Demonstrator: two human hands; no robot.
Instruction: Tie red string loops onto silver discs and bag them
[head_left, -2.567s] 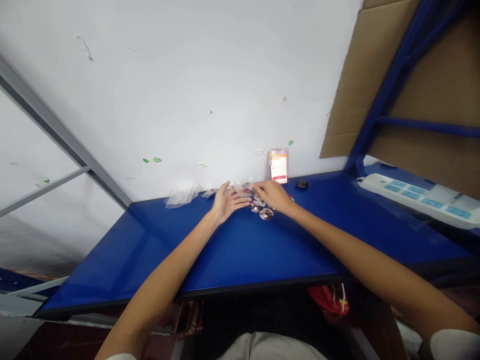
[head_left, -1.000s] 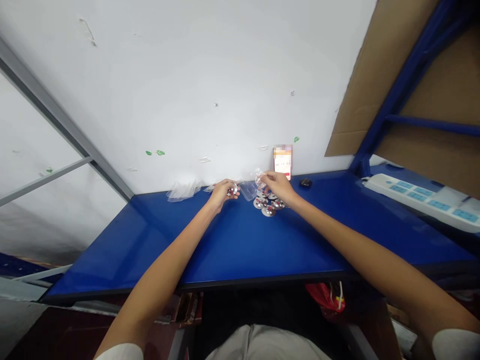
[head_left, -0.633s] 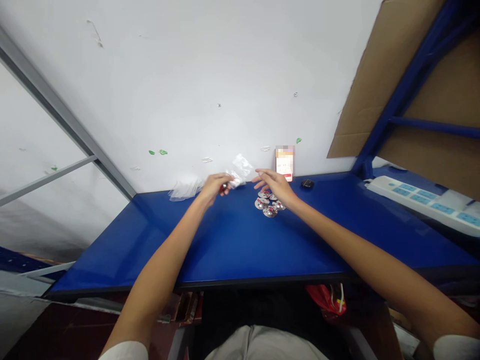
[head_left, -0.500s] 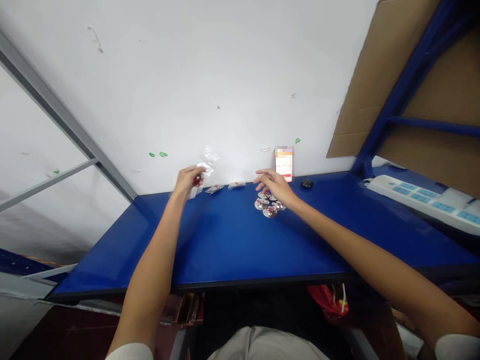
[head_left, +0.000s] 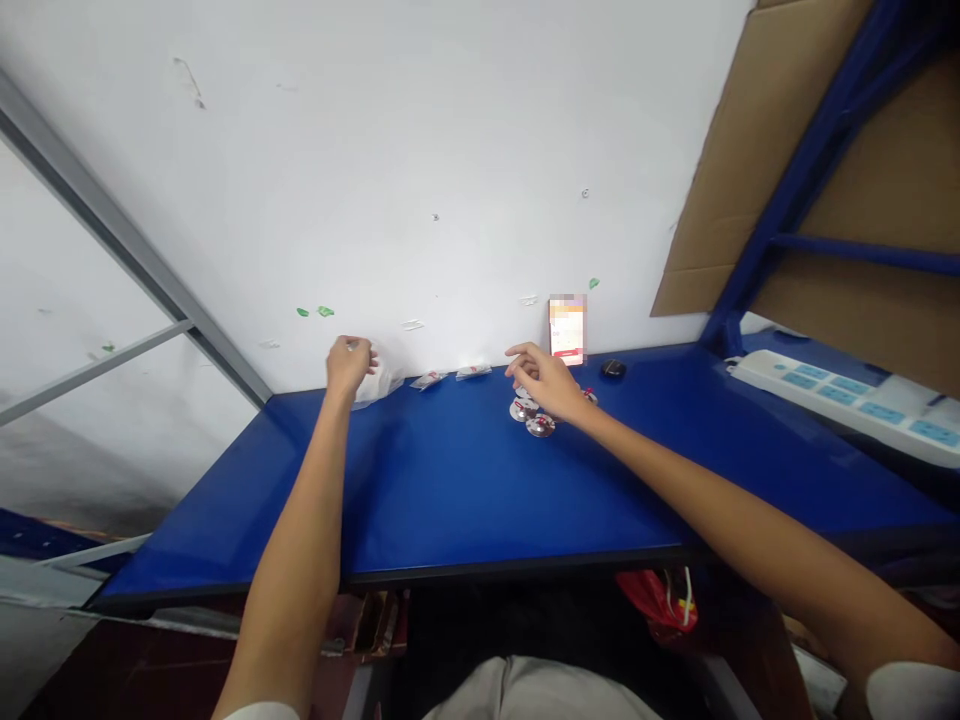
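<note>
My left hand is closed, fingers curled, beside a whitish plastic bag at the foot of the wall. Whatever the fingers may hold is hidden. My right hand hovers over a cluster of round silvery discs with red loops, its fingers loosely bent and apart, with nothing visible in them. One disc lies at the front of the cluster; the hand partly covers others. Between my hands, along the wall, rest two small clear packets, the left packet and the right packet, each with something red inside.
A lit phone leans on the wall behind the discs. To its right sits a small black object. A white power strip lies at the right of the blue table, near a blue metal frame.
My left hand has moved left towards the whitish bag; the clear plastic and the red shiny item seen in it before no longer show. My right hand has lowered slightly over the discs.
</note>
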